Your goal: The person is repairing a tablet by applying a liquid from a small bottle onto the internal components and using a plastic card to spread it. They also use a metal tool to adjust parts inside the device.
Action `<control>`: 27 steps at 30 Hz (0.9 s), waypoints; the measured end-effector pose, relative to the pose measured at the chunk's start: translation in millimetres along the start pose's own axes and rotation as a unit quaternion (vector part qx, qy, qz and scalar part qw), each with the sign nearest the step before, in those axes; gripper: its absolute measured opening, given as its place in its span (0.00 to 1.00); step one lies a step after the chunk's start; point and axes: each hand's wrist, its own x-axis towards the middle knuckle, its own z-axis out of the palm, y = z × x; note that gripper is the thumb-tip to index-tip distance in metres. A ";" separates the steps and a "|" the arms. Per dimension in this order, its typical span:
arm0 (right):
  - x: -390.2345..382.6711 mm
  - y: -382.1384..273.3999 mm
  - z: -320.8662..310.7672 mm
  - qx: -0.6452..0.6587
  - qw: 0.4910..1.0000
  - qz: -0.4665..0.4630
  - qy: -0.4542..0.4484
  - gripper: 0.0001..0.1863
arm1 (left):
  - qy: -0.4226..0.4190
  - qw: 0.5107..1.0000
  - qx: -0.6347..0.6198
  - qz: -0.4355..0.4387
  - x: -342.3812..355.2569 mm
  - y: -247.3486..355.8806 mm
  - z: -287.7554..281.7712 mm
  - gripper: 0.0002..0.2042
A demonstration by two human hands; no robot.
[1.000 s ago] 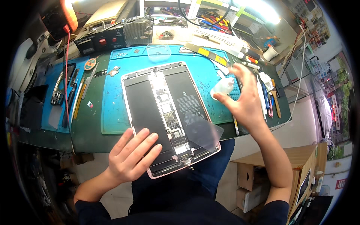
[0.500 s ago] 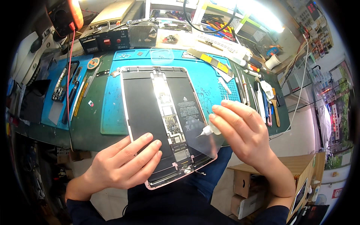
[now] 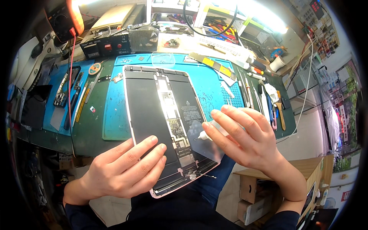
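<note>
An opened tablet (image 3: pixel 142 103) with a pink rim shows its black battery cells and a bright circuit-board strip (image 3: pixel 175 128) down the middle. Its far end lies over the blue mat, while its near end juts past the bench edge above my lap. My left hand (image 3: pixel 124 166) holds the near left edge, fingers across the battery, thumb hidden. In my right hand (image 3: pixel 245 140) is a small white needle-tip bottle (image 3: pixel 204 135), its needle pointing left. Below the needle, a clear plastic sheet (image 3: pixel 203 147) covers the tablet's near right part. Whether my right hand also grips that sheet, I cannot tell.
A blue work mat (image 3: pixel 115 124) lies under the far end. Tweezers, brushes and other hand tools (image 3: pixel 268 101) line the right side. A second blue mat (image 3: pixel 50 122) with parts is at left. Behind stand a black power box (image 3: pixel 105 46) and a multimeter (image 3: pixel 63 19).
My right hand has moved a little left with the bottle, bringing the needle closer to the board strip. The left hand keeps its place on the tablet.
</note>
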 end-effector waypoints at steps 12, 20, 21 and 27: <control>5.3 -2.5 2.0 -0.024 0.999 -0.026 0.005 0.14 | 0.002 1.000 0.008 0.003 -1.3 -0.4 0.1 0.07; 7.4 -2.9 -2.3 -0.013 0.999 -0.037 -0.011 0.15 | 0.006 1.000 0.005 0.002 -1.1 0.0 1.6 0.06; 6.9 -3.2 -2.6 -0.011 0.999 -0.039 -0.013 0.15 | 0.006 1.000 0.006 0.003 -0.9 0.2 1.4 0.06; 3.4 -3.8 -0.6 -0.024 0.999 -0.038 -0.007 0.14 | -0.003 1.000 0.006 0.007 -1.8 -0.2 0.2 0.06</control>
